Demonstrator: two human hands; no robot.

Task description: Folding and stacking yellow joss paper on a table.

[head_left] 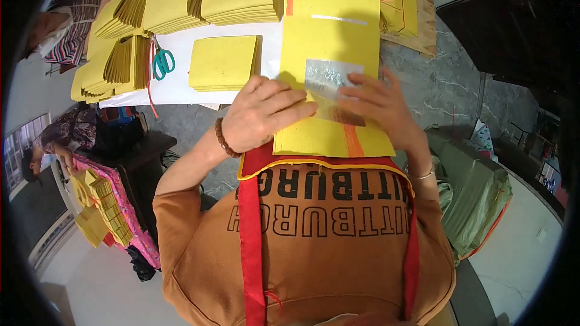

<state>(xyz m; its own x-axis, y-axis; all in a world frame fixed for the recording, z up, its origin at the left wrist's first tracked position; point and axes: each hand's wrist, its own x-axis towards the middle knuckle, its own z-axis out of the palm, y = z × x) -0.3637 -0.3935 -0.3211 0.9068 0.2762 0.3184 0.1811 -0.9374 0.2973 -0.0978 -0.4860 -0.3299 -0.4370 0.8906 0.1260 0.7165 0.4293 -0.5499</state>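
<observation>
- Yellow sheet point(329, 39) is held out in front of the torso, below both hands; far end is laid toward the table point(175, 42), near end is brought up to the red apron point(314, 162).
- Sheet is marked with a shiny silver patch point(323, 75) mid-lower, a thin pale strip above it, and orange streaks at top left and bottom.
- Left hand point(263, 115) is set on the sheet's left side; fingers are bent and bunched, index reached out toward the patch. Whether paper is pinched cannot be told, thumb hidden.
- Right hand point(380, 102) is held over the patch's right side; fingers are loosely spread, slightly curved, no grip seen. Contact cannot be confirmed.
- Small stack of yellow paper point(223, 60) is placed left of the sheet, near the table edge.
- Teal-handled scissors point(162, 63) are left beside the left-hand piles, red cord point(151, 87) hung over the edge close by.
- Larger yellow piles point(172, 6) are lined up at the back; bundles tied in red point(399, 9) are seen at right on a wooden board point(426, 30).
- Co-worker in stripes point(69, 21) is seen at upper left, another person point(63, 133) lower, by pink cloth point(124, 199).
</observation>
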